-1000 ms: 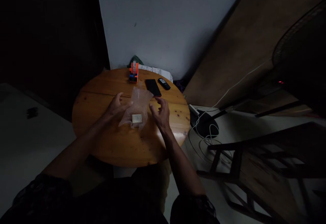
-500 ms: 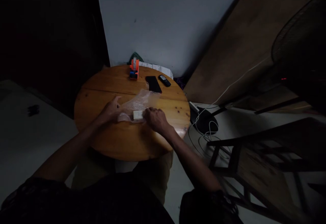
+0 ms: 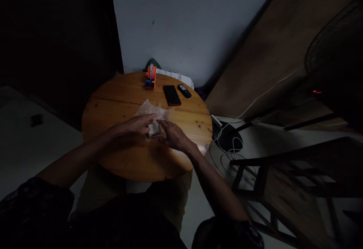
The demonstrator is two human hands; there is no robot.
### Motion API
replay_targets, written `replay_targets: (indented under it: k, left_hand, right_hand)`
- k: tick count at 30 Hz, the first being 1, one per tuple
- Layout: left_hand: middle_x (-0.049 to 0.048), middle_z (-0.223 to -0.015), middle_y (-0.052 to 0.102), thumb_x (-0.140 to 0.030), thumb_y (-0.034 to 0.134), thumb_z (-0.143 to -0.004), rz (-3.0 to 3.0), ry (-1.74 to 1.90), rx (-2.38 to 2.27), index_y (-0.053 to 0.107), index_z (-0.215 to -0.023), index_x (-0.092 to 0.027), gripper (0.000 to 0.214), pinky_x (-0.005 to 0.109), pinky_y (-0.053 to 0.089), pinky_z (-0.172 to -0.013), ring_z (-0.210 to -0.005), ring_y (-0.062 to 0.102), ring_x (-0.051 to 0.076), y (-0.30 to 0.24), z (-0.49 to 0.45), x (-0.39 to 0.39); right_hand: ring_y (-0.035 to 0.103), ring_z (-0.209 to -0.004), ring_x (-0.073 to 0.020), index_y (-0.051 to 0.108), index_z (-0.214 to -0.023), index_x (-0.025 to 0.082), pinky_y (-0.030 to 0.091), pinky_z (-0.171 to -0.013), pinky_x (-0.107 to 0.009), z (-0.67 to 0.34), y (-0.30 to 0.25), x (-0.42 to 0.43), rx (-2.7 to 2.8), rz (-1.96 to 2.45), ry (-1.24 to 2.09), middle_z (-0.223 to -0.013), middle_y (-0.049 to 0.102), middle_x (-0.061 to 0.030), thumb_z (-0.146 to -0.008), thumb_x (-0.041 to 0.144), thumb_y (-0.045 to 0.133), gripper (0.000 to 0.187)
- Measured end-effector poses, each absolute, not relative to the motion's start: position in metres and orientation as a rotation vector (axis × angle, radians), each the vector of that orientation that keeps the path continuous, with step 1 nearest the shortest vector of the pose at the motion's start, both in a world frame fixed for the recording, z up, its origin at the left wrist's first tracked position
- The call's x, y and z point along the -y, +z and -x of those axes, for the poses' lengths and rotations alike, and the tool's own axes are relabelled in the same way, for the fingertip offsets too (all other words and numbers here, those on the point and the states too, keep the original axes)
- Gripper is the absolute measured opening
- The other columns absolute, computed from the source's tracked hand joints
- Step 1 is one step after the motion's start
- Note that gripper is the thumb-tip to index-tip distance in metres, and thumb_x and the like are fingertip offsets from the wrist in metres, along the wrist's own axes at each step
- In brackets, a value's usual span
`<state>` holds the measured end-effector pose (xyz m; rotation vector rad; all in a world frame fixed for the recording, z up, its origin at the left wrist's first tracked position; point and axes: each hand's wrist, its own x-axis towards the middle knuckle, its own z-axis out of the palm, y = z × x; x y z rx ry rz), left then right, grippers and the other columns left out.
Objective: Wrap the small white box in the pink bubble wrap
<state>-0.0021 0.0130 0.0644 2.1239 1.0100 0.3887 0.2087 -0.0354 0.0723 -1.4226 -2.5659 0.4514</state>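
Amid bubble wrap (image 3: 146, 108) on the table (image 3: 113, 90), a small box (image 3: 154, 129) is lying crosswise between the left hand (image 3: 141, 123), its grip unclear, and the equally near right hand (image 3: 175, 135), its grasp parted

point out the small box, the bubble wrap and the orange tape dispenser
Small box (image 3: 154, 129): head view, on its top face
Bubble wrap (image 3: 148, 108): head view, on its far part
Orange tape dispenser (image 3: 151, 76): head view, mid-body

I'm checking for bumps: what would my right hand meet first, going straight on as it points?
The right hand would likely meet the left hand first, though depth between them is unclear.
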Motion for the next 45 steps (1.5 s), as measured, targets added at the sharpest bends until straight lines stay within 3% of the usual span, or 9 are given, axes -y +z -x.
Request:
replay_targets:
  k: [5, 10, 17, 20, 25, 29, 38, 42, 45]
  left_hand:
    - [0.0188, -0.156, 0.046, -0.031, 0.072, -0.067, -2.146, 0.294, -1.016, 0.021, -0.162, -0.016, 0.108, 0.045, 0.042, -0.112, -0.141, 0.047, 0.037, 0.038, 0.013, -0.007]
    - [0.0216, -0.168, 0.021, -0.043, 0.075, -0.068, -2.294, 0.155, -1.139, 0.006, -0.163, -0.015, 0.121, 0.052, 0.024, -0.123, -0.155, 0.022, 0.041, 0.029, 0.013, 0.005]
    - [0.0159, -0.169, 0.022, -0.057, 0.079, -0.064, -2.462, -0.084, -1.109, 0.026, -0.161, -0.025, 0.115, 0.057, 0.017, -0.124, -0.155, 0.017, 0.044, 0.032, 0.004, 0.008]
    - [0.0166, -0.17, 0.02, -0.062, 0.08, -0.061, -2.466, -0.152, -1.126, 0.035, -0.159, -0.028, 0.113, 0.063, 0.015, -0.121, -0.154, 0.013, 0.049, 0.036, -0.004, 0.011]
    - [0.0197, -0.17, 0.014, -0.062, 0.081, -0.061, -2.482, -0.222, -1.138, 0.038, -0.157, -0.029, 0.11, 0.071, 0.012, -0.117, -0.154, 0.008, 0.051, 0.041, -0.013, 0.013]
    - [0.0176, -0.17, 0.016, -0.061, 0.079, -0.066, -2.551, -0.152, -1.091, 0.045, -0.152, -0.027, 0.099, 0.074, 0.004, -0.117, -0.155, 0.002, 0.051, 0.041, -0.012, 0.017]
    - [0.0119, -0.171, 0.017, -0.068, 0.07, -0.076, -2.484, 0.033, -1.005, 0.052, -0.148, -0.027, 0.085, 0.063, 0.009, -0.124, -0.157, 0.011, 0.043, 0.026, 0.017, 0.06]
    - [0.0109, -0.156, 0.05, -0.048, 0.048, -0.096, -2.338, 0.293, -1.073, 0.063, -0.137, -0.023, 0.05, 0.05, 0.028, -0.122, -0.147, 0.04, 0.033, 0.04, 0.021, 0.044]
    - [0.0114, -0.149, 0.056, -0.037, 0.045, -0.096, -2.344, 0.398, -1.174, 0.059, -0.141, -0.02, 0.05, 0.045, 0.032, -0.12, -0.14, 0.048, 0.028, 0.043, 0.011, 0.024]
  right_hand:
    - [0.066, -0.112, -0.0297, 0.064, -0.124, 0.014, 0.048, -0.098, -0.044, -0.2, 0.066, 0.034, 2.465, 1.435, 0.475, -0.121, 0.07, -0.0153, -0.087, 0.019, 0.065, 0.038]
    - [0.065, -0.109, -0.0255, 0.062, -0.122, 0.019, 0.052, -0.092, -0.039, -0.244, 0.057, 0.043, 1.93, 1.361, 0.466, -0.121, 0.069, -0.0115, -0.089, 0.036, 0.065, 0.038]
    - [0.061, -0.112, -0.0352, 0.06, -0.125, 0.015, 0.051, -0.095, -0.053, -0.324, 0.028, 0.034, 1.704, 1.873, 0.197, -0.117, 0.067, -0.0187, -0.084, 0.041, 0.062, 0.048]
    - [0.055, -0.126, -0.0383, 0.055, -0.137, 0.015, 0.044, -0.106, -0.06, -0.32, 0.034, 0.038, 1.729, 1.899, 0.105, -0.135, 0.06, -0.0218, -0.087, 0.04, 0.061, 0.057]
    - [0.061, -0.122, -0.0268, 0.064, -0.129, 0.02, 0.047, -0.107, -0.045, -0.252, 0.065, 0.054, 1.998, 1.406, 0.205, -0.129, 0.066, -0.0143, -0.098, 0.03, 0.049, 0.035]
    - [0.063, -0.121, -0.0206, 0.066, -0.128, 0.021, 0.049, -0.105, -0.034, -0.202, 0.07, 0.033, 2.356, 1.17, 0.505, -0.131, 0.067, -0.0091, -0.095, 0.011, 0.047, 0.04]
    - [0.065, -0.118, -0.0249, 0.072, -0.11, 0.017, 0.05, -0.1, -0.035, -0.231, 0.041, -0.006, 2.613, 1.468, 0.45, -0.126, 0.069, -0.0143, -0.093, 0.018, 0.061, 0.021]
    - [0.05, -0.139, -0.034, 0.059, -0.139, 0.02, 0.043, -0.111, -0.052, -0.24, 0.036, 0.005, 2.621, 1.437, 0.479, -0.153, 0.051, -0.0176, -0.084, 0.036, 0.077, 0.06]
    - [0.042, -0.146, -0.0371, 0.052, -0.146, 0.022, 0.037, -0.115, -0.058, -0.241, 0.038, 0.007, 2.648, 1.46, 0.54, -0.16, 0.041, -0.0182, -0.08, 0.042, 0.081, 0.075]
